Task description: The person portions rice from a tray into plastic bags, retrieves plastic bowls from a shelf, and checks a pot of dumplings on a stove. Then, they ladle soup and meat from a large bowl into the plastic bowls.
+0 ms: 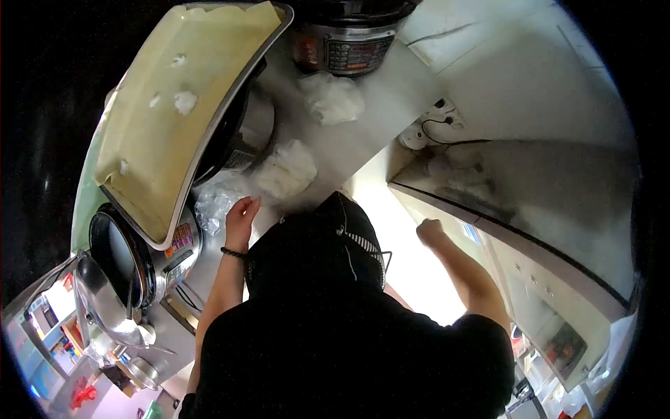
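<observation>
Logging the crumpled clear bag (216,207) on the counter (388,92), just beside the left hand (241,216), whose fingers are bent together; I can't tell if they pinch anything. Right hand (431,232) is clenched, well apart, nothing visible in it. I judge the bag light, limp, slippery, tearable; I'd grab a bunched fold.
</observation>
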### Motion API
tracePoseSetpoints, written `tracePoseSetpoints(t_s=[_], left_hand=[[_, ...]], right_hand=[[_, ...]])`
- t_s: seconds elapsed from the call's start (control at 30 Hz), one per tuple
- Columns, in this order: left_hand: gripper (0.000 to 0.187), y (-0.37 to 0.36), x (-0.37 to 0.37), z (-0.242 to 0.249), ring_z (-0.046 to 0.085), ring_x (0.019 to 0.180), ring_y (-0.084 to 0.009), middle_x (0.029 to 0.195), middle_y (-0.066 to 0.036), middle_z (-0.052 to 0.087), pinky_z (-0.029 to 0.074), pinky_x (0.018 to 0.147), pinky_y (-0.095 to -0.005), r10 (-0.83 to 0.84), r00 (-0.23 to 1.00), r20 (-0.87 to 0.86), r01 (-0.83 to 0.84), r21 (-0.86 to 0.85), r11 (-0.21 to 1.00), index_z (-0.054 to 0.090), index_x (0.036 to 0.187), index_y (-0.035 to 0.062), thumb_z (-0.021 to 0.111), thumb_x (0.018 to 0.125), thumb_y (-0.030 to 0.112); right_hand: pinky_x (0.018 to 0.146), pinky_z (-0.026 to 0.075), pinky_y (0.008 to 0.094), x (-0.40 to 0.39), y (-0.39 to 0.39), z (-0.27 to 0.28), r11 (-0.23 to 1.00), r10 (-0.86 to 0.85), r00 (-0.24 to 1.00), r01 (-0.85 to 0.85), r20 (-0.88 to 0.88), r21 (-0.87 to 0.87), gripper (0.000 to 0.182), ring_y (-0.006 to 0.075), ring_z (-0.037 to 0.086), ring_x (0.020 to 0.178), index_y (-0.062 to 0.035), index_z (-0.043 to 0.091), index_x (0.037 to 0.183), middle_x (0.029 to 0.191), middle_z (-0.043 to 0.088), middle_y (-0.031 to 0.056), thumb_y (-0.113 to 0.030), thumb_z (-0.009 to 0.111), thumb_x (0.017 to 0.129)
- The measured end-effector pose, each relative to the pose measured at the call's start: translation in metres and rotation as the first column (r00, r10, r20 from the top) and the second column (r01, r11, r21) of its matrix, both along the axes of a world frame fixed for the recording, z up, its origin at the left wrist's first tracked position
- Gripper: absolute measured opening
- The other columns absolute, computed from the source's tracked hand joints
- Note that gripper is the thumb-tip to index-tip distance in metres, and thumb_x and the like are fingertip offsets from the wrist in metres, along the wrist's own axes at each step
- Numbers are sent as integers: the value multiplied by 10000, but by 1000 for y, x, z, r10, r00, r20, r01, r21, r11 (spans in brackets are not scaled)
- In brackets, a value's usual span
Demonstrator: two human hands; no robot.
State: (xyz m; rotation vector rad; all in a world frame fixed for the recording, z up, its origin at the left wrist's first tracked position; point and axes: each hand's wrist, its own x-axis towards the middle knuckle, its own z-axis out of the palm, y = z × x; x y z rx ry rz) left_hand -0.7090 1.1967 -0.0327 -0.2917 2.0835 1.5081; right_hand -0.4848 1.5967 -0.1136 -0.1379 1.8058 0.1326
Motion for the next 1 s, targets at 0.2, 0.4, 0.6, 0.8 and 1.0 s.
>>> tracePoseSetpoints(t_s=[0.2, 0.4, 0.6, 0.8, 1.0], left_hand=[[285, 3, 7, 2, 462, 774, -66, 829, 19, 551, 365, 722, -202, 54, 998, -29, -50, 119, 992, 580, 961, 7, 619, 788, 231], [350, -8, 10, -29, 532, 826, -117, 898, -58, 594, 415, 754, -242, 53, 995, -86, -51, 23, 998, 574, 981, -21, 659, 752, 229], [351, 12, 10, -4, 549, 812, -136, 908, -67, 593, 429, 750, -252, 108, 983, -148, -105, 27, 994, 578, 956, -16, 652, 756, 263], [151, 23, 10, -11, 430, 1088, -252, 1153, -132, 482, 337, 918, -333, -13, 882, -472, -27, -77, 997, 591, 856, 61, 634, 736, 143], [335, 45, -4, -19, 398, 1137, -218, 1193, -94, 474, 321, 940, -319, -76, 903, -422, 163, 175, 971, 492, 1091, 97, 585, 770, 93]], right_hand=[[758, 454, 395, -82, -46, 77, 603, -798, 543, 737, -262, -305, 520, 317, 556, 935, -120, 436, 1201, 999, 587, 131, -496, 275, 879], [950, 305, 444, -2, -10, -4, 995, 96, 975, -100, -198, -10, 571, 334, 409, 1142, -80, 569, 1076, 1079, 546, 189, -548, 350, 834], [580, 468, 434, -153, -68, 83, 815, -578, 325, 264, -749, -515, 287, 347, 586, 622, -56, 487, 1073, 652, 588, 173, -187, 440, 822], [627, 457, 386, -237, -171, 103, 819, -536, 69, -198, -841, -538, 247, 288, 557, 729, -82, 553, 924, 806, 558, 104, -156, 587, 692], [568, 462, 346, -227, -166, 131, 730, -524, 145, -432, -839, -530, 137, 243, 559, 686, -93, 554, 791, 792, 542, 69, -176, 597, 690]])
